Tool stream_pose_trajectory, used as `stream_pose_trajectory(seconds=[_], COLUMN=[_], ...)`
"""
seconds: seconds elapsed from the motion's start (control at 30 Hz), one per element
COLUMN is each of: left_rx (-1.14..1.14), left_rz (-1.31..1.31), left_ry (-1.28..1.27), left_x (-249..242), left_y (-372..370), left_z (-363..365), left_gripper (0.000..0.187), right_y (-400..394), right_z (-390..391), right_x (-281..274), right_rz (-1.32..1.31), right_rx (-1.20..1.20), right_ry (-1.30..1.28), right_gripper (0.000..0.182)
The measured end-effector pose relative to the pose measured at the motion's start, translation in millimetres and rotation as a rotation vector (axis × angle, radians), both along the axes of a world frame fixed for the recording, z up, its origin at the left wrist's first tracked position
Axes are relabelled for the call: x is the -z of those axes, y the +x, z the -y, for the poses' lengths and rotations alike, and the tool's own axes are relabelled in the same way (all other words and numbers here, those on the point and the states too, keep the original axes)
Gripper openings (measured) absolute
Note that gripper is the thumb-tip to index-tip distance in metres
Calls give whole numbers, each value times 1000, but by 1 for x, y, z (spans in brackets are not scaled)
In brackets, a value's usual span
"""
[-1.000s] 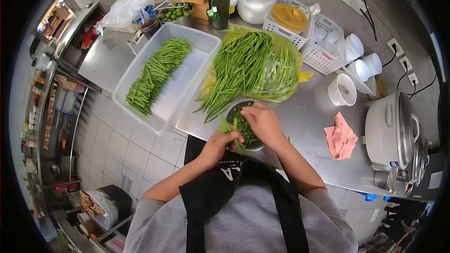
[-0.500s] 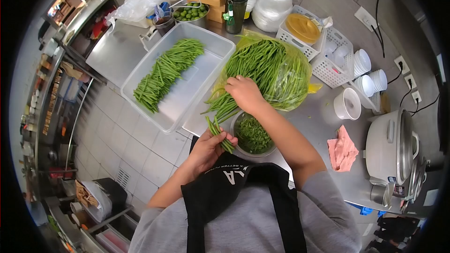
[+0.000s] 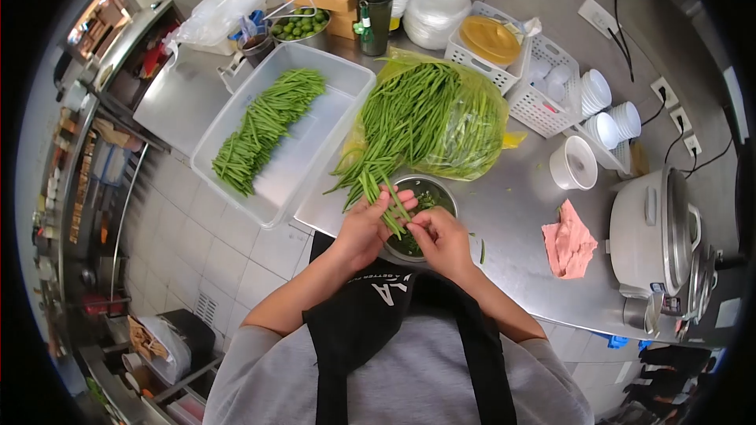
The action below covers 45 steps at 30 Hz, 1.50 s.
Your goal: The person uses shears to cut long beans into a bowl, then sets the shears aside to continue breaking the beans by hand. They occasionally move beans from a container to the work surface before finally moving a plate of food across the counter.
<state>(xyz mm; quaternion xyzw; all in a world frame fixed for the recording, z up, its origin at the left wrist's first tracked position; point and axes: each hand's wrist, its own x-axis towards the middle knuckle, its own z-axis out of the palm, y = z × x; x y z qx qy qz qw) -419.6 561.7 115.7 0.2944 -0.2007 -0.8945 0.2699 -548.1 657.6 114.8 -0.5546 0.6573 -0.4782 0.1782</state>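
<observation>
My left hand is closed around a small bunch of green beans, its fingers partly spread over them. Close beside it, my right hand pinches at the lower end of one bean. Beneath both hands is a metal bowl with green bean trimmings inside, partly hidden by the fingers. Just beyond lies an open yellow plastic bag with a large pile of long green beans spilling toward me. To the left, a clear plastic tub contains a row of beans.
A pink cloth and a white tub sit to the right on the metal table. A large cooker stands at the right edge. White baskets, a dark tumbler and a bowl of green citrus fruit line the back.
My right hand has come back from the bean pile to my left hand, over the bowl. My left hand still holds beans and has turned more open. The view has shifted slightly.
</observation>
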Motion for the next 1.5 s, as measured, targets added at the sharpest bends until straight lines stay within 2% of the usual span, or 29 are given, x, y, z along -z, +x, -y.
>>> stream_pose_trajectory(seconds=[0.13,0.2,0.23,0.37,0.47,0.57,0.67,0.77,0.83,0.87,0.9,0.97,1.1,1.23,1.33,1.43,1.5], left_rx=[118,204,189,312,329,358,383,368,334,223,112,-65,-101,-136,-177,-188,-166], left_rz=[54,49,142,233,244,233,216,225,288,232,177,53,-65,6,82,115,141], left_ry=[-143,-255,-272,-549,-591,-593,-579,-506,-414,-379,-343,-317,-386,-490,-582,-724,-842], left_x=[8,14,1,4,8,7,6,3,-6,-8,-9,-6,1,1,2,4,6], left_y=[-5,-5,-9,-8,-6,-7,-9,-10,-9,-11,-14,-17,-21,-22,-19,-15,-10], left_z=[-9,-8,-13,-15,-16,-19,-20,-18,-14,-12,-8,1,15,10,7,4,0], left_gripper=[19,18,17,18,19,18,18,18,18,17,17,18,14,16,16,15,15], right_y=[-10,-18,-23,-43,-50,-50,-40,-42,-48,-50,-47,-42,-32,-27,-25,-23,-20], right_z=[-6,2,7,15,13,7,8,10,10,9,9,2,-2,-2,-3,-2,0], right_x=[-12,-21,-25,-41,-28,-25,-8,-5,2,7,9,6,-3,-6,-8,4,11], right_rz=[-133,-321,-416,-839,-926,-887,-287,936,768,685,447,515,543,502,609,410,400], right_rx=[-90,-41,-14,-97,-149,-157,-37,69,73,77,78,-1,-75,-77,-56,-88,-99], right_ry=[-53,-171,-230,-244,-198,-154,-160,121,123,123,79,182,249,244,306,259,263], right_gripper=[15,20,22,28,27,19,14,11,11,11,12,15,18,19,17,14,11])
